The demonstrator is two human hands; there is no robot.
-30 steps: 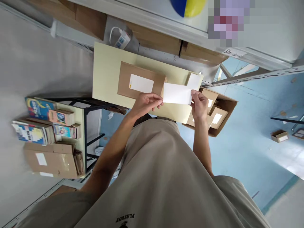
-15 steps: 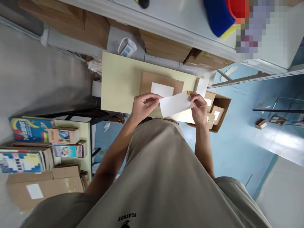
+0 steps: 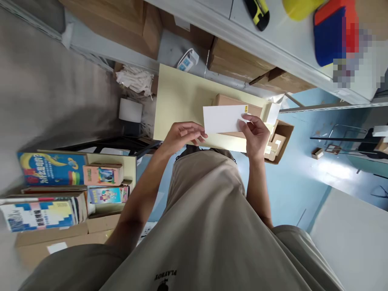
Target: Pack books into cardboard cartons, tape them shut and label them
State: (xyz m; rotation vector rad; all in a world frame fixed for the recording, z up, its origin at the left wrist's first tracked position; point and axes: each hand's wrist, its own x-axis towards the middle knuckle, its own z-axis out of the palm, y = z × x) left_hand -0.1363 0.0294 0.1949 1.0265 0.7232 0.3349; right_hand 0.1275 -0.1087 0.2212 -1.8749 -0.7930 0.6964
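Observation:
A white rectangular sheet of paper (image 3: pixel 222 119) with a small yellow mark at its upper right corner is held above the pale yellow tabletop (image 3: pixel 174 97). My right hand (image 3: pixel 255 133) pinches its right end between thumb and fingers. At the sheet's lower left corner is my left hand (image 3: pixel 186 136), fingers stretched out and apart; whether the fingertips touch the paper I cannot tell. Behind the sheet, a flat cardboard box (image 3: pixel 238 101) lies on the tabletop, partly covered by the paper.
An open carton (image 3: pixel 285 139) with small boxes stands beyond the table's right end. A shelf (image 3: pixel 242 34) with a yellow-black utility knife (image 3: pixel 259 14) runs across the top. A power strip (image 3: pixel 187 60) lies behind the table. Books (image 3: pixel 51 167) are stacked at left.
The sheet has turned from tilted to nearly level. My left hand's fingers have loosened from its left end, while my right hand keeps hold. The view has shifted, showing more at left.

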